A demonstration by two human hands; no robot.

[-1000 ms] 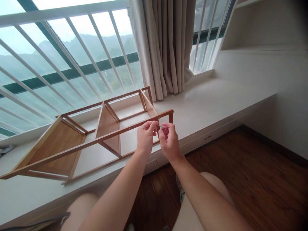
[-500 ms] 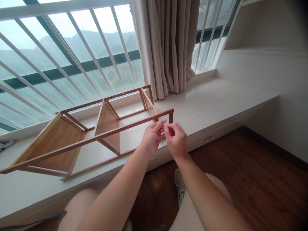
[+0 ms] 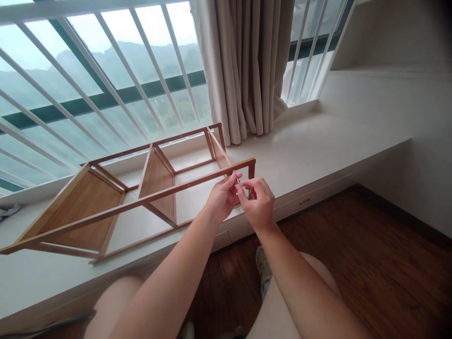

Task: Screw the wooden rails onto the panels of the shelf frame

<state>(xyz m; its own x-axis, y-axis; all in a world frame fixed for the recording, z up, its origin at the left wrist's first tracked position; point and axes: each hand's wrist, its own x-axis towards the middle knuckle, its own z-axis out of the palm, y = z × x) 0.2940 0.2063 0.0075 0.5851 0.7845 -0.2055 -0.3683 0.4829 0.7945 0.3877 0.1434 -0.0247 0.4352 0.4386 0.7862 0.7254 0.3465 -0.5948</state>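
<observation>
A brown wooden shelf frame (image 3: 175, 189) lies on its side on the white window ledge, its slatless shelf panels standing upright between the long rails. Close to the right end of its front rail, my left hand (image 3: 223, 194) is closed, pinching a thin silver metal piece (image 3: 238, 180) that looks like a screw. My right hand (image 3: 259, 195) is closed too, with thumb and forefinger at the lower end of the same piece. Its upper tip is at the rail's edge; I cannot tell whether it touches. The fingers hide part of it.
The white ledge (image 3: 300, 146) extends right towards a shelf recess, with drawers below. Behind the frame are white window bars (image 3: 151, 70) and a beige curtain (image 3: 243, 70). My legs and a shoe (image 3: 263, 270) are over the dark wood floor (image 3: 318, 240).
The silver piece now shows more clearly between the fingers and points up at the rail. My right hand has shifted slightly; the wooden frame stays in place.
</observation>
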